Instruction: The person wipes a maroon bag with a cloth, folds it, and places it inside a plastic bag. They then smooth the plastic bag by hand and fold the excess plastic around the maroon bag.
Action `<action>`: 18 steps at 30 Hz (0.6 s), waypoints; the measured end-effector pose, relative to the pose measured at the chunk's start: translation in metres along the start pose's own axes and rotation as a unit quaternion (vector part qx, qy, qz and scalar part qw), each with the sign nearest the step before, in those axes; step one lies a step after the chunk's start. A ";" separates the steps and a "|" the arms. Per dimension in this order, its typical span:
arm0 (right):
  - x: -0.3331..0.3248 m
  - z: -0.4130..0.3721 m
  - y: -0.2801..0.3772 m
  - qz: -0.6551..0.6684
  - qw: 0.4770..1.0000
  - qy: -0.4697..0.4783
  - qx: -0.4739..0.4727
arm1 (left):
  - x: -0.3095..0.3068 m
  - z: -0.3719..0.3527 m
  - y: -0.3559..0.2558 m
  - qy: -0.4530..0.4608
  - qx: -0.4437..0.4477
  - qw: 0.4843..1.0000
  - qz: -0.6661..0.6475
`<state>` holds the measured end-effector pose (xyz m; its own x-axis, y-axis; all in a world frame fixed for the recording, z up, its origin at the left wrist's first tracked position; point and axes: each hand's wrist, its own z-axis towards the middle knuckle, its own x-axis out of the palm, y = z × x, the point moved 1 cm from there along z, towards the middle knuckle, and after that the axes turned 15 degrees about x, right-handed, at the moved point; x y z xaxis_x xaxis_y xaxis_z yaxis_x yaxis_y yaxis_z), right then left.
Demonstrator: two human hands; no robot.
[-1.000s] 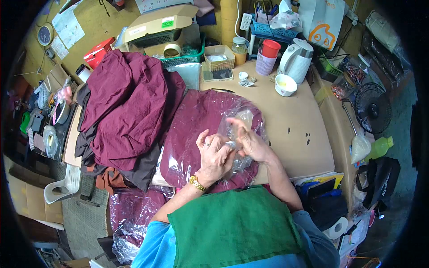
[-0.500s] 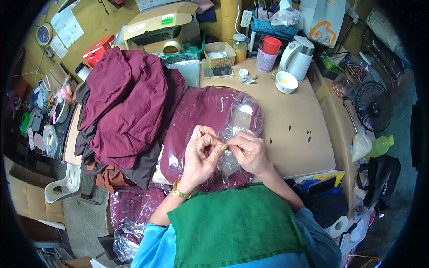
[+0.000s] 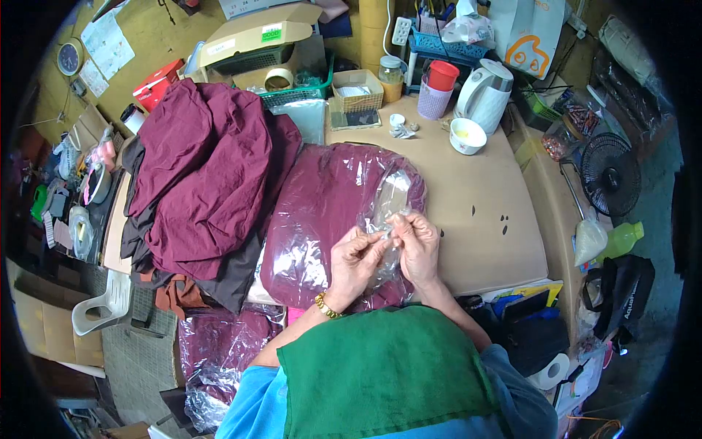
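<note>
A maroon fabric bundle in clear plastic (image 3: 322, 212) lies on the table in front of me. Over its right side, my left hand (image 3: 357, 265) pinches a bit of the clear plastic between thumb and fingers. Close beside it and slightly higher, my right hand (image 3: 414, 245) also pinches the plastic, with its fingertips near those of the left. The exact edge between the fingertips is too small to make out. Loose maroon fabric (image 3: 208, 175) is heaped left of the bundle, on top of dark cloth.
A white bowl (image 3: 467, 136), a kettle (image 3: 484, 95) and a red cup (image 3: 442, 75) stand at the back right. A wicker basket (image 3: 358, 91) and an open cardboard box (image 3: 263, 36) are at the back. Another wrapped maroon bundle (image 3: 223, 344) lies low at the left.
Both hands have moved right over the bundle. My right hand has turned more upright, and more of the bundle's left part shows now.
</note>
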<state>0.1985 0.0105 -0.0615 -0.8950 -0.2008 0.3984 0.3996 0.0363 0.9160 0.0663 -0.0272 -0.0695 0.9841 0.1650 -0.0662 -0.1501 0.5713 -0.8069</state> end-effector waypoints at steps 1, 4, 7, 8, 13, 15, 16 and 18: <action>-0.002 0.001 0.005 -0.090 0.996 -0.013 0.011 | -0.003 0.002 -0.003 -0.021 -0.015 1.000 -0.012; 0.005 0.000 0.046 -0.482 0.843 -0.005 -0.239 | -0.011 0.010 -0.007 -0.089 -0.033 0.993 -0.075; -0.017 -0.011 0.066 -0.600 0.789 0.035 -0.129 | -0.023 0.009 0.001 -0.069 -0.015 0.997 -0.010; -0.017 -0.012 0.073 -0.674 0.726 0.024 -0.135 | -0.026 0.010 0.003 -0.060 0.028 0.996 0.052; 0.006 -0.019 0.086 -0.537 0.817 0.069 -0.197 | -0.022 0.022 -0.025 0.055 0.117 0.972 0.196; 0.011 -0.015 0.076 -0.480 0.849 0.062 -0.212 | -0.019 0.025 -0.032 0.075 0.124 0.969 0.202; 0.009 -0.013 0.072 -0.479 0.849 0.063 -0.213 | -0.019 0.025 -0.034 0.093 0.130 0.965 0.209; 0.005 -0.007 0.061 -0.453 0.879 0.027 -0.145 | -0.019 0.023 -0.033 0.099 0.136 0.963 0.209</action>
<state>0.2200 0.0050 -0.0042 -0.8647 -0.0663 -0.4979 -0.4309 -0.4117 0.8030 0.0501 -0.0307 -0.0283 0.8268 0.2855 -0.4846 -0.5307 0.6816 -0.5039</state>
